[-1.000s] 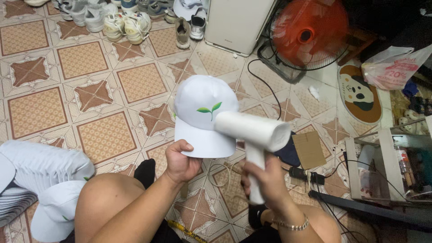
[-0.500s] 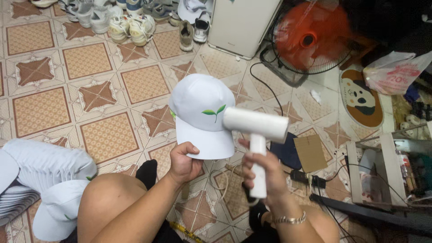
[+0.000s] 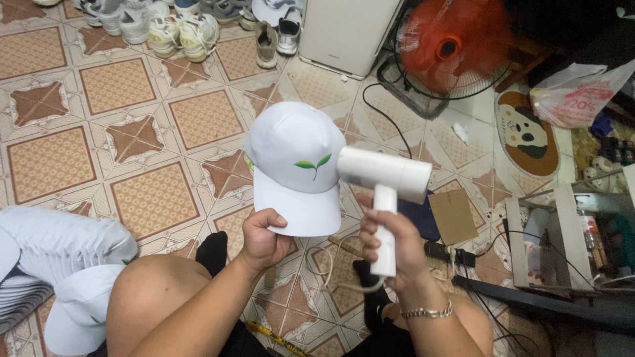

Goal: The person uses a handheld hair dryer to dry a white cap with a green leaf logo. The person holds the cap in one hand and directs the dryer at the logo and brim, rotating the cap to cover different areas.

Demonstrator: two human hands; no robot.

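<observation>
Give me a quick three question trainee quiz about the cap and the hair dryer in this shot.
1. True or false: the left hand holds the white cap by its brim.
2. What does the right hand grip?
3. The stack of caps lies: A) by the fan, B) beside the left knee, C) on the dog mat.

Key: 1 true. 2 the white hair dryer, by its handle. 3 B.

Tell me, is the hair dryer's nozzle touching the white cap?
Cannot tell. In the head view the hair dryer nozzle overlaps the white cap, so any gap is hidden.
</observation>
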